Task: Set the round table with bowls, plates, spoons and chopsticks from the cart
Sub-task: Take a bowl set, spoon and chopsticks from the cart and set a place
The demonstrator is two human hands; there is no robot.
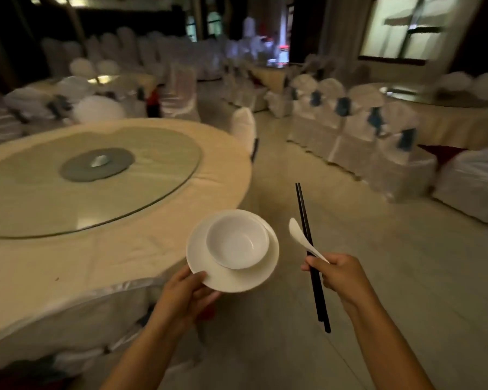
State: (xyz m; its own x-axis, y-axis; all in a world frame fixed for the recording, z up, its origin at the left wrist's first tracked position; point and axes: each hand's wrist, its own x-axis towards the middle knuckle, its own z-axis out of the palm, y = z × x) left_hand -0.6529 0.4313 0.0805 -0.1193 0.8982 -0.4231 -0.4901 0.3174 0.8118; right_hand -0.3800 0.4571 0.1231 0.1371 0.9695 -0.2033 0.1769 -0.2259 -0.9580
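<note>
Left hand (185,291) pinches the near rim of a white plate (237,277), thumb on top and fingers under it, and a white bowl (238,242) sits on the plate, a little toward 1 o'clock from its middle. Right hand (340,275) is closed around a pair of black chopsticks (312,249) and the handle of a white spoon (300,235); the chopstick tips point to 12 o'clock and the spoon's scoop leans to 11 o'clock.

The round table (68,263) lies at 9 to 10 o'clock from the hands, and the plate hangs just past its edge, over the floor. No setting is visible on the cloth, so I judge the task is at its beginning: this first set is not yet put down, and the other places are left. The cart is not in view.

Bowl, plate and spoon look smooth and glossy, maybe ceramic. The chopsticks are thin, straight and dark. A cream cloth, somewhat wrinkled, covers the table, and a round glass turntable (152,192) rests on its middle.
</note>
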